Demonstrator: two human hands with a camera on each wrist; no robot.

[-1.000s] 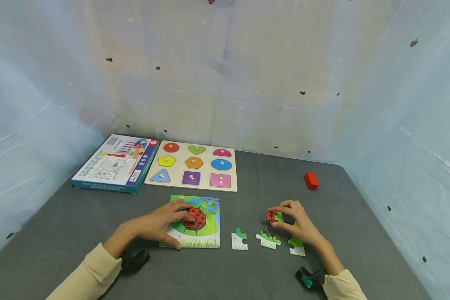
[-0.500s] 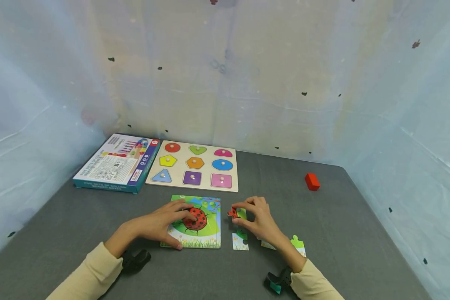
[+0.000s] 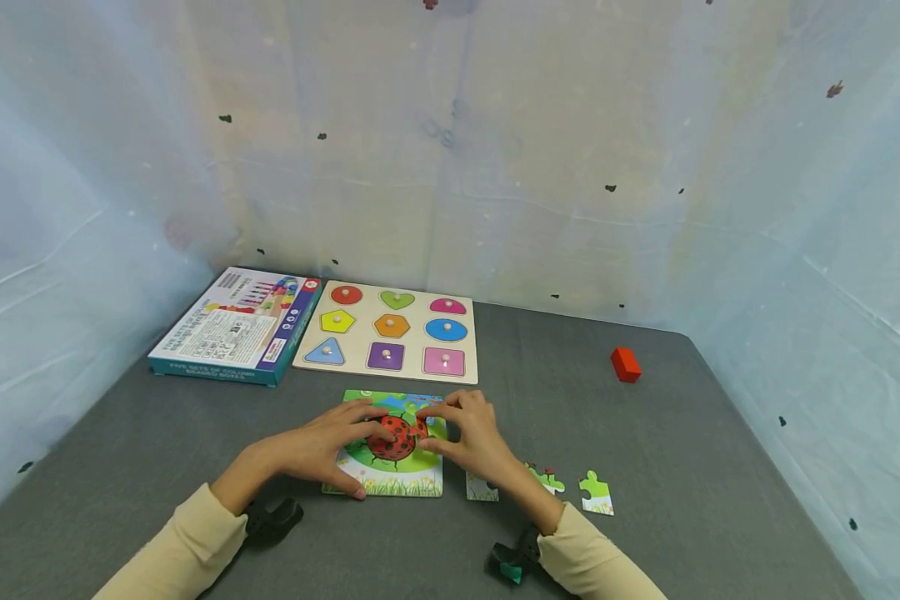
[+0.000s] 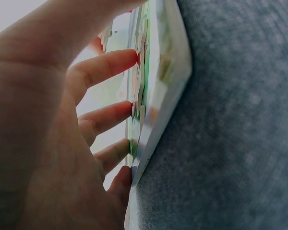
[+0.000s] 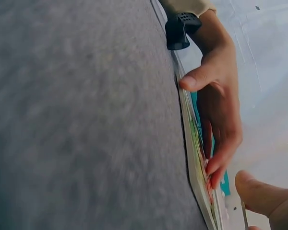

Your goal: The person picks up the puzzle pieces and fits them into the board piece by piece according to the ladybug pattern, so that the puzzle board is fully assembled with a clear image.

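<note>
A ladybug jigsaw board (image 3: 390, 486) lies on the grey table. My left hand (image 3: 322, 443) rests over its left side, fingertips on the picture and thumb at the near edge. In the left wrist view, the spread fingers (image 4: 108, 117) touch the board's face. My right hand (image 3: 474, 433) pinches a red and green puzzle piece (image 3: 421, 427) between thumb and fingers, over the board's right part. Seen edge-on in the right wrist view, the puzzle piece (image 5: 245, 216) is apart from the board. My right forearm partly hides the loose pieces.
Loose puzzle pieces lie right of the board: a white and green one (image 3: 482, 489), a middle one (image 3: 549, 480) and a right one (image 3: 596, 493). Behind are a shape-knob board (image 3: 461, 375) and a teal-edged box (image 3: 225, 333). A red block (image 3: 626, 365) sits back right.
My right hand has carried the pinched puzzle piece leftward, from above the loose pieces to over the ladybug board. My left hand has stayed in place.
</note>
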